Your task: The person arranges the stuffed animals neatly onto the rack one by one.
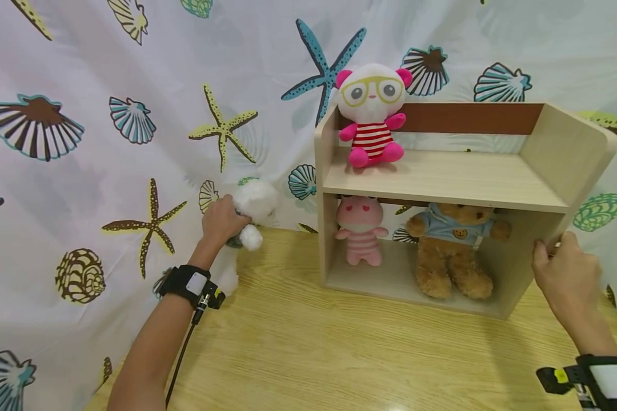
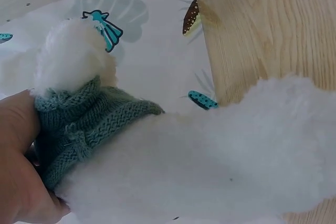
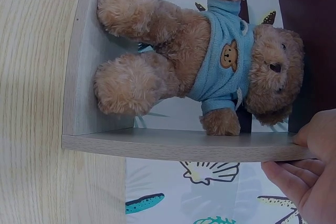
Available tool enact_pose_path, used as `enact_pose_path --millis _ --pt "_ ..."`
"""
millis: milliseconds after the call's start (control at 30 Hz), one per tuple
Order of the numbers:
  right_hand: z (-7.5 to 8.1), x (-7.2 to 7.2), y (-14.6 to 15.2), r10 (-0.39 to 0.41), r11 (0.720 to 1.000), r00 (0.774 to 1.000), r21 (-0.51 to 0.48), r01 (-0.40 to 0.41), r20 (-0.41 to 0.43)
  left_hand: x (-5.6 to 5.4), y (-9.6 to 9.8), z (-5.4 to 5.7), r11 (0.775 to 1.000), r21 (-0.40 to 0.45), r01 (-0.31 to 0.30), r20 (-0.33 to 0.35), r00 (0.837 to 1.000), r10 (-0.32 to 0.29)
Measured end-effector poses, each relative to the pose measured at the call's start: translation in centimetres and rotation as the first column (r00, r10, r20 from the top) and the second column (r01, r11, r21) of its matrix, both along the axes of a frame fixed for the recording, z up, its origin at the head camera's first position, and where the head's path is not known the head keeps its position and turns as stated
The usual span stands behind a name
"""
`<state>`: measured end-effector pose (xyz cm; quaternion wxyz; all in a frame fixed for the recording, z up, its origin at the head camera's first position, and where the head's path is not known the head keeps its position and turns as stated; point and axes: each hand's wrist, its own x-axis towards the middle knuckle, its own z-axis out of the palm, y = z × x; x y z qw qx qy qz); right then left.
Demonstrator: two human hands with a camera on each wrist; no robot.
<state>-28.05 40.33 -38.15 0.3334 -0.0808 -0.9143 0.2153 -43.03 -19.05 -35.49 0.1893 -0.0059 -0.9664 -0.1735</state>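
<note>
At the left of the head view, my left hand (image 1: 221, 220) grips a white fluffy plush toy (image 1: 257, 200) beside the curtain. The left wrist view shows my fingers at the toy's green knitted garment (image 2: 86, 124), with its long white body (image 2: 210, 166) stretching to the right. My right hand (image 1: 568, 279) holds the right side panel of a two-tier wooden shelf (image 1: 442, 197). In the right wrist view the thumb lies on the inner side of that panel (image 3: 184, 149) and the fingers (image 3: 289, 182) on the outer side.
A panda plush (image 1: 372, 120) in a striped top sits on the upper tier. Below it are a pink striped plush (image 1: 360, 231) and a brown teddy bear (image 1: 444, 257) in a blue hoodie. A shell-print curtain (image 1: 185, 68) hangs behind the wood-grain table (image 1: 339, 354).
</note>
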Motion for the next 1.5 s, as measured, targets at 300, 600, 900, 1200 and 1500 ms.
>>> enact_pose_path --millis 300,600,900,1200,1500 --pt "0.0 -0.3 -0.1 -0.045 0.998 0.997 0.036 0.047 -0.064 0.4 -0.1 0.4 0.993 0.107 0.039 -0.043 0.998 -0.035" --pt "-0.2 -0.1 0.2 0.016 1.000 0.999 0.012 -0.015 -0.042 1.3 0.2 1.4 0.982 0.170 0.087 -0.033 0.996 -0.083" --pt "-0.3 -0.1 0.1 -0.003 1.000 1.000 0.004 0.003 -0.029 2.0 0.3 2.3 0.962 0.229 0.150 -0.055 0.989 -0.141" --pt "-0.1 -0.1 0.1 0.004 1.000 0.999 0.005 -0.004 -0.042 2.6 0.7 3.2 0.948 0.273 0.163 -0.060 0.987 -0.152" --pt "-0.2 -0.2 0.2 0.000 1.000 0.998 0.007 0.000 -0.065 4.0 1.2 5.0 0.905 0.365 0.217 -0.064 0.976 -0.209"
